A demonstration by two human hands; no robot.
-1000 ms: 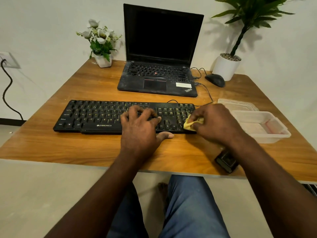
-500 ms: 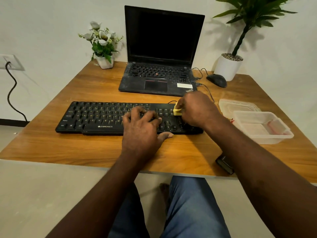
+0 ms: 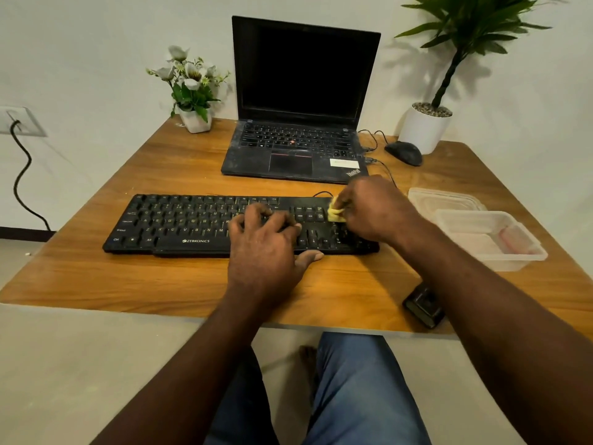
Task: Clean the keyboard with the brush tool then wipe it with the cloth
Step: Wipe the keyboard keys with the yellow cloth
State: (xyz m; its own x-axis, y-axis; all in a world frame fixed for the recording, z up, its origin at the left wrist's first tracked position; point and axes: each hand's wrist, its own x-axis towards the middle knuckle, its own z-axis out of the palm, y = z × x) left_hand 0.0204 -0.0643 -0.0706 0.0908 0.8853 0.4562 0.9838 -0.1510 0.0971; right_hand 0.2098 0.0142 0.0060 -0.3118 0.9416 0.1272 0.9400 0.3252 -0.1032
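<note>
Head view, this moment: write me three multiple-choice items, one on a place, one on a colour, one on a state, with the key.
1. Where on the keyboard is the cloth?
A. At the left end
B. On the space bar
C. Toward the right end

2. What colour is the cloth?
A. Blue
B. Yellow
C. White

3. How does the laptop stand?
A. Lid shut
B. Lid open, screen lit
C. Lid open, screen dark

Key:
1 C, since the right hand holds it on the keys well right of the middle.
2 B, since a pale yellow wad shows at the hand's edge.
3 C, since the lid stands up and the screen is black.
</note>
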